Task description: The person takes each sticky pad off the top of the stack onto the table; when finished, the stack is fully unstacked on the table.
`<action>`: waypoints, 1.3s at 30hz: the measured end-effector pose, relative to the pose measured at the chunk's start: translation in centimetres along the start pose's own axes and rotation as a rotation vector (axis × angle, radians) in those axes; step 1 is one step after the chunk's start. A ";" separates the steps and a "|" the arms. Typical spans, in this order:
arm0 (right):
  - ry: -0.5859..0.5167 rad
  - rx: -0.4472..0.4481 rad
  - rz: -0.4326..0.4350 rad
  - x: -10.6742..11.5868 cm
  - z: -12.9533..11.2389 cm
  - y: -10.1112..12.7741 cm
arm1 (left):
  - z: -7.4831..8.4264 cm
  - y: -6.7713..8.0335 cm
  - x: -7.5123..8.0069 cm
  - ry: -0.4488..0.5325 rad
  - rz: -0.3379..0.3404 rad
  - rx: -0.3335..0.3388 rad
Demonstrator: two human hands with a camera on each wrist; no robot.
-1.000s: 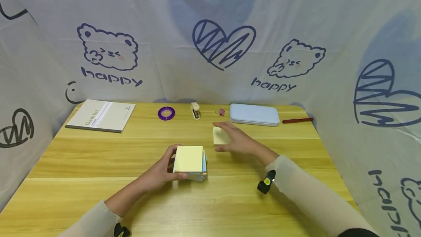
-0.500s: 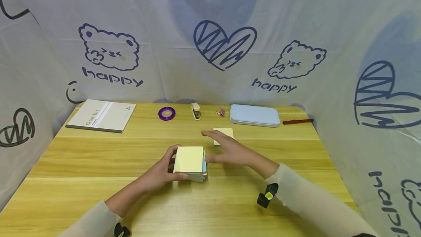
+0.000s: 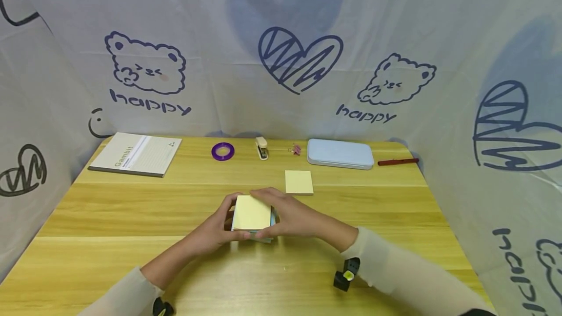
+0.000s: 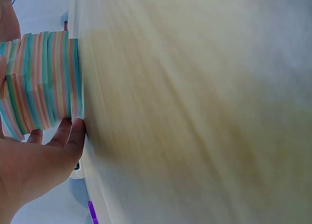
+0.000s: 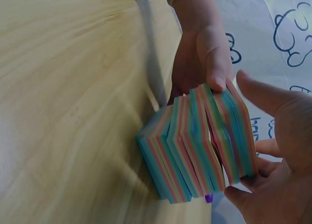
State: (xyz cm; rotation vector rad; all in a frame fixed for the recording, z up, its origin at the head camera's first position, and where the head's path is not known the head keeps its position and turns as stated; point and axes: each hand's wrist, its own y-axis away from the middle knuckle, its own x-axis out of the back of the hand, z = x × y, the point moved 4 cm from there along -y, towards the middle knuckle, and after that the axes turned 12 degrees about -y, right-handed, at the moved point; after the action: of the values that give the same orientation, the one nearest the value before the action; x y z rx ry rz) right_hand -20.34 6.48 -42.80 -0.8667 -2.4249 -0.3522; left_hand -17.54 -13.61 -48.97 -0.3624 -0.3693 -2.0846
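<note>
The right hand (image 3: 293,216), which a second ago lay over a single yellow note (image 3: 299,182) farther back on the surface (image 3: 131,208), comes back toward the person and now closes on the block of sticky notes (image 3: 251,214); half a second ago it was in mid-travel, fingers spread above the gap between the two. The loose yellow note is left lying flat and alone behind the block, near it but not touching, with no hand on it. The left hand (image 3: 218,228) holds the same place as before, curled round the left side of the block with its thumb on the near edge. In the right wrist view the block (image 5: 200,146) shows its striped edges of pink, blue, green and yellow, fanned and slightly skewed rather than square, and the right fingers (image 5: 273,102) are spread around its top and far side, thumb underneath the corner. The left wrist view shows the block (image 4: 44,82) sitting on the surface with the left fingertips (image 4: 73,136) pressed to its lower edge. So both hands are now grasping the block near the middle of the surface, and the top sheet appears yellow. I judge that one sheet has been peeled off and set down, and the return of the right hand suggests another peel is being set up. The notebook (image 3: 135,154), tape ring (image 3: 222,151), stapler (image 3: 261,148), blue case (image 3: 340,153) and red pen (image 3: 397,161) along the back edge lie as before.
</note>
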 end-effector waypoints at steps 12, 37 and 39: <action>0.033 0.026 0.084 -0.7 -0.3 -0.1 | 0.2 0.0 0.0 -0.018 0.006 -0.016; -0.082 -0.033 0.105 3.2 2.5 2.1 | 0.2 -0.1 -0.2 -0.003 0.017 0.014; -0.103 -0.048 0.115 3.9 3.1 2.6 | 0.1 0.0 -0.2 -0.001 0.019 0.015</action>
State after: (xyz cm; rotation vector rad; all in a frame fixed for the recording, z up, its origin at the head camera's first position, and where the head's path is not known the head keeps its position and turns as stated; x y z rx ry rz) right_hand -22.45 11.67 -42.96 -1.0647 -2.4549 -0.3309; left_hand -17.46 -13.36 -48.94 -0.3569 -0.3811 -2.0619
